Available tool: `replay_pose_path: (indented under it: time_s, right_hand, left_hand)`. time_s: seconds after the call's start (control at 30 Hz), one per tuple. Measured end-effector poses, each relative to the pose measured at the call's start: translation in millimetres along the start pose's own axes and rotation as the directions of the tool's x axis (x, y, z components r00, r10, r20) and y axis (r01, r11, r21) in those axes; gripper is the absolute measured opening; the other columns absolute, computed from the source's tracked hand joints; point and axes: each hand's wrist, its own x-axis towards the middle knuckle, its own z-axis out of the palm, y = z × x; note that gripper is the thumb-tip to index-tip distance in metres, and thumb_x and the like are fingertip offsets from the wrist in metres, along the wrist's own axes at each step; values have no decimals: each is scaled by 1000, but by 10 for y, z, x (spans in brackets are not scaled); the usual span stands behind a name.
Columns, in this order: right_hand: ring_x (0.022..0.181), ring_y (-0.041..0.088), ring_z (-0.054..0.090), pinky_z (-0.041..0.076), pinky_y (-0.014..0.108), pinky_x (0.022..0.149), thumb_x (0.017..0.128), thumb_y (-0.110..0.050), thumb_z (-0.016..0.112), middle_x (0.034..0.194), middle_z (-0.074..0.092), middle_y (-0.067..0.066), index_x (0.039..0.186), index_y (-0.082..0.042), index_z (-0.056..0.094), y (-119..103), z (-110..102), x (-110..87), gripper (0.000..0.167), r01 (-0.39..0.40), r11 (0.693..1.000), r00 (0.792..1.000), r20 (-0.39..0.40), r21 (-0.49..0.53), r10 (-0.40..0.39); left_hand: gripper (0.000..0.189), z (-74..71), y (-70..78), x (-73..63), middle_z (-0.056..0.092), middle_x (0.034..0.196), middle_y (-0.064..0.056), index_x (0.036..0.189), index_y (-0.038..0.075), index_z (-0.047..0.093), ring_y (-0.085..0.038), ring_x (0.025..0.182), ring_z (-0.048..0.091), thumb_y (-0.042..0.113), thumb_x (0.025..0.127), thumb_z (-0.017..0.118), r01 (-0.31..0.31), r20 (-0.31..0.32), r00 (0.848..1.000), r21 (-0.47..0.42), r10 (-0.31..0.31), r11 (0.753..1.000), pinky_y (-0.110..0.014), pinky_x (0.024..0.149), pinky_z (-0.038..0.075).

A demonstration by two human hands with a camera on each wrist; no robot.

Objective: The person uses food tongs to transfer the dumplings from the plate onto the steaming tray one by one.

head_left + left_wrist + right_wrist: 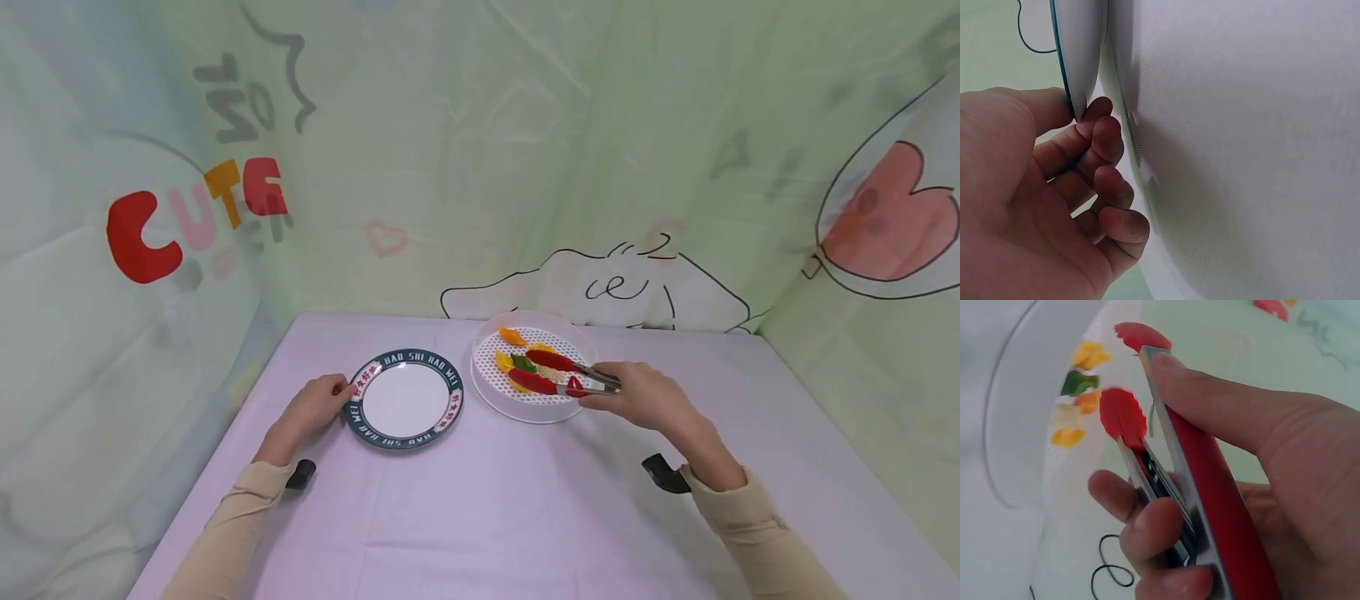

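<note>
My left hand (318, 404) pinches the left rim of a round plate (405, 400), white with a dark green lettered border. In the left wrist view the thumb lies on the upper side of the plate (1079, 50) and the index fingertip lies under its edge. My right hand (652, 400) grips metal tongs with red scalloped heads (551, 360) and a red handle strip (1210, 494). The tong heads stand apart over a white round steamer basket (504, 407) with a perforated bottom. Several food-like pieces lie inside, among them a green one (524, 363) and an orange one (512, 336).
A pale lilac cloth covers the table (450, 517). Green-white printed curtains (480, 167) enclose it at the back and both sides. The basket stands near the back edge, just right of the plate. Black wrist mounts (664, 475) stick out near both sleeves.
</note>
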Motion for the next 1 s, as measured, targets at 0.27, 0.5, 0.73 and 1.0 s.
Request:
replay_pose_path:
  time_s: [0.27,0.5,0.73,1.0]
  right_hand:
    - [96,24,56,50,30,69,79,-59,77,117,61,12,148,-8,41,-396,512,-174,93,48,982,995,-90,182,-32]
    - [88,15,55,51,26,68,79,-57,79,118,57,6,152,-18,35,-694,1099,-161,94,48,965,999,-2,258,-49]
    - [99,17,57,57,38,80,80,-57,78,119,57,6,150,-13,36,-554,1190,-408,93,-48,982,998,-32,185,55]
    - [100,21,57,54,37,78,78,-63,76,119,60,6,148,-15,40,-232,1115,-1069,92,-228,974,969,-99,-1,227]
  left_hand:
    - [23,47,34,54,57,75,-5,92,6,62,-18,69,52,24,103,54,-9,19,1000,2,9,1000,-29,60,41]
    - [24,66,68,138,56,74,-5,92,7,62,-18,68,51,26,104,54,-37,13,999,1,37,999,-29,60,40]
    - [25,239,396,344,57,75,-5,93,6,63,-19,69,51,26,104,52,-148,76,986,-7,148,989,-29,60,40]
    - [27,703,1039,532,57,79,-7,97,5,62,-20,72,51,27,105,50,-289,197,935,-51,293,956,-30,61,40]
